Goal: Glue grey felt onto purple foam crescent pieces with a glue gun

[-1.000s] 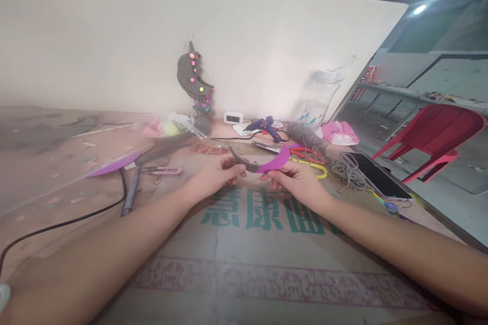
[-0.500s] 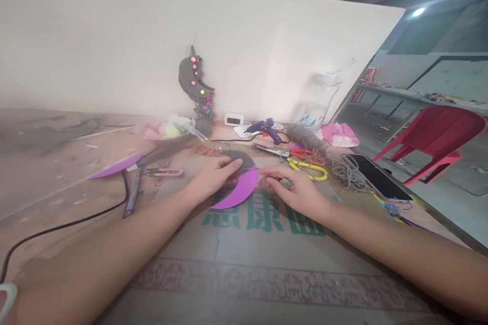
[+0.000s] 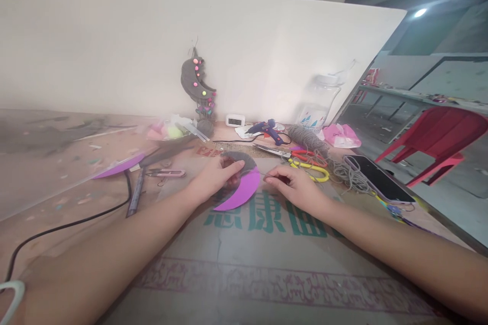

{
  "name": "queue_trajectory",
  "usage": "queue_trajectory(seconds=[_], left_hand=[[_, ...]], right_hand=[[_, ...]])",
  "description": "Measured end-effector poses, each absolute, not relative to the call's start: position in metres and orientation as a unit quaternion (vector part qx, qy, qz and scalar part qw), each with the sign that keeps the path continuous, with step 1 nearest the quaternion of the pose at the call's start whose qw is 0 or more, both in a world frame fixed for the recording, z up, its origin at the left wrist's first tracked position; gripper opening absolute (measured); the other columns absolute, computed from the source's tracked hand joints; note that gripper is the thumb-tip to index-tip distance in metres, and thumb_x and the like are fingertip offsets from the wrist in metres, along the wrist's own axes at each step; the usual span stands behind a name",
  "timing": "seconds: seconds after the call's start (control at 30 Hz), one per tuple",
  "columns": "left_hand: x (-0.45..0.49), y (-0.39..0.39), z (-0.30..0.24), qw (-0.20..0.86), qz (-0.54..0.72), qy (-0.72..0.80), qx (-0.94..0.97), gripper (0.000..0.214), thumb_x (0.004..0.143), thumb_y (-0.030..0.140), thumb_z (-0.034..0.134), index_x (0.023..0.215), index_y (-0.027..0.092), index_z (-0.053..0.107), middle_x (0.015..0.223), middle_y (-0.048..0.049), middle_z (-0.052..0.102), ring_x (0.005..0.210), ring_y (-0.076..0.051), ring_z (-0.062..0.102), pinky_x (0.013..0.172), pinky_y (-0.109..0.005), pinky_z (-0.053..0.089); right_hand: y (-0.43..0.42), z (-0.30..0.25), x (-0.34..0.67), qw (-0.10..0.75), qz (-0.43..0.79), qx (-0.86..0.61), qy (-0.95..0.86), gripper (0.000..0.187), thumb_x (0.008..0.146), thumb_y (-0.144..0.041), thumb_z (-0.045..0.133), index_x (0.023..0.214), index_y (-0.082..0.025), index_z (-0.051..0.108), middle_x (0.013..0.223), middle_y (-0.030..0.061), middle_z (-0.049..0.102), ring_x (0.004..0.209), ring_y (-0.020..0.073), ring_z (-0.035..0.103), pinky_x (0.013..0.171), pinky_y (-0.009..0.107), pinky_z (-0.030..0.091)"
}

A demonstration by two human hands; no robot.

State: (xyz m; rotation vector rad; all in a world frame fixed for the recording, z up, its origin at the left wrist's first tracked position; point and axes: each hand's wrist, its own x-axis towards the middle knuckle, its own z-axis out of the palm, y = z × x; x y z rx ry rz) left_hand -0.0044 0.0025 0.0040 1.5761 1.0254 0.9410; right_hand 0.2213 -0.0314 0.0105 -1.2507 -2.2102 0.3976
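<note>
Centrally, head view: a purple crescent (image 3: 244, 192) sits mid-frame between the two hands, its outer curve facing the right of the frame. Upper end is wrapped in grey yarn (image 3: 238, 156); the lower part is bare purple, tapering to a point toward the lower left.

Left hand (image 3: 213, 176) comes in from the lower left. Its grip is closed on the wrapped upper portion, thumb lying over the grey yarn, other fingers partly hidden. The bare portion projects free, below and to the right of this grip.

Right hand (image 3: 299, 188), just right of centre, stands a little apart from the crescent's outer curve. Thumb and forefinger are pressed together, pinching a thin grey strand (image 3: 266, 176) that appears to run to the crescent; the strand's detail is faint.

Beneath both hands, a sheet with green characters (image 3: 183, 244) covers the middle of the counter (image 3: 87, 233). Just above the right hand: yellow-handled scissors (image 3: 318, 171) and red handles (image 3: 310, 157), with loose yarn across them. Farther right, a phone (image 3: 379, 180). Upper centre-left, a grey crescent dotted with coloured balls (image 3: 188, 80) hangs against the pale wall (image 3: 114, 35).
</note>
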Motion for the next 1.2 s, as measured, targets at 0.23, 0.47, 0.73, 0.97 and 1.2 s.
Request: queue_trajectory(seconds=[0.23, 0.47, 0.73, 0.97, 1.2], left_hand=[[-0.004, 0.007, 0.002, 0.521, 0.412, 0.418, 0.620, 0.033, 0.080, 0.040, 0.055, 0.060, 0.014, 0.056, 0.056, -0.0010, 0.055, 0.051, -0.010, 0.050, 0.051, -0.023, 0.038], [-0.003, 0.004, 0.006, 0.513, 0.413, 0.427, 0.620, 0.032, 0.079, 0.040, 0.055, 0.060, 0.014, 0.056, 0.056, -0.0009, 0.055, 0.051, -0.010, 0.051, 0.052, -0.024, 0.039], [-0.003, 0.004, 0.006, 0.508, 0.407, 0.432, 0.624, 0.028, 0.077, 0.037, 0.055, 0.060, 0.015, 0.055, 0.056, -0.0002, 0.056, 0.051, -0.011, 0.050, 0.053, -0.024, 0.039], [-0.001, 0.000, 0.012, 0.498, 0.393, 0.433, 0.640, 0.027, 0.077, 0.036, 0.055, 0.060, 0.015, 0.053, 0.056, 0.0003, 0.055, 0.051, -0.011, 0.050, 0.053, -0.024, 0.039], [-0.002, 0.007, 0.001, 0.534, 0.406, 0.404, 0.623, 0.031, 0.078, 0.044, 0.057, 0.066, 0.016, 0.053, 0.060, 0.0006, 0.054, 0.054, -0.011, 0.049, 0.054, -0.024, 0.038]], right_hand=[[-0.045, 0.015, 0.228, 0.281, 0.058, -0.312, -0.906, 0.026, 0.094, -0.033, 0.043, 0.090, -0.021, 0.066, 0.075, 0.0060, 0.066, 0.070, 0.0162, 0.057, 0.066, 0.028, 0.041], [-0.042, 0.019, 0.231, 0.291, 0.120, -0.364, -0.877, 0.035, 0.094, -0.043, 0.038, 0.109, -0.021, 0.061, 0.091, 0.0070, 0.066, 0.081, 0.0183, 0.060, 0.073, 0.030, 0.044], [-0.015, 0.027, 0.241, 0.415, 0.212, -0.537, -0.703, 0.028, 0.084, -0.043, 0.053, 0.083, -0.017, 0.063, 0.070, 0.0021, 0.064, 0.047, 0.0092, 0.040, 0.050, 0.025, 0.035], [-0.005, 0.029, 0.251, 0.409, 0.225, -0.521, -0.715, 0.032, 0.084, -0.046, 0.052, 0.075, -0.016, 0.060, 0.072, 0.0022, 0.064, 0.056, 0.0101, 0.048, 0.058, 0.024, 0.041], [0.025, 0.048, 0.259, 0.352, 0.136, -0.569, -0.730, 0.029, 0.084, -0.042, 0.053, 0.086, -0.017, 0.066, 0.081, 0.0035, 0.070, 0.067, 0.0141, 0.057, 0.066, 0.026, 0.044]])
